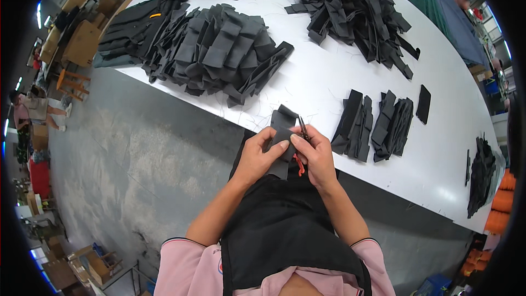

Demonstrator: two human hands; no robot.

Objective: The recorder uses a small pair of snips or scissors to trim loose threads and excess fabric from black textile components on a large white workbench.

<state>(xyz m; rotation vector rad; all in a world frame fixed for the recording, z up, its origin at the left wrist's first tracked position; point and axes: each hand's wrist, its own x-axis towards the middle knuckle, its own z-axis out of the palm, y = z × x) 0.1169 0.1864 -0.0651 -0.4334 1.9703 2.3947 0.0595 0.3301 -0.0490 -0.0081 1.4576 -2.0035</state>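
Observation:
Just off the table's near edge, my left hand pinches a dark grey fabric strip between thumb and fingers. My right hand grips the strip's other side with its thumb on top. In that same right hand is a pair of small thread snips, dark pointed blades upward. Something red, perhaps their handle or a cord, shows below the palm. One end of the strip rests toward the table edge; the other hangs down over my black apron.
The white table carries a large heap of dark strips at left and another heap at the back. Smaller stacks lie to the right, near one loose black piece. Loose threads are scattered about. Another person is far left.

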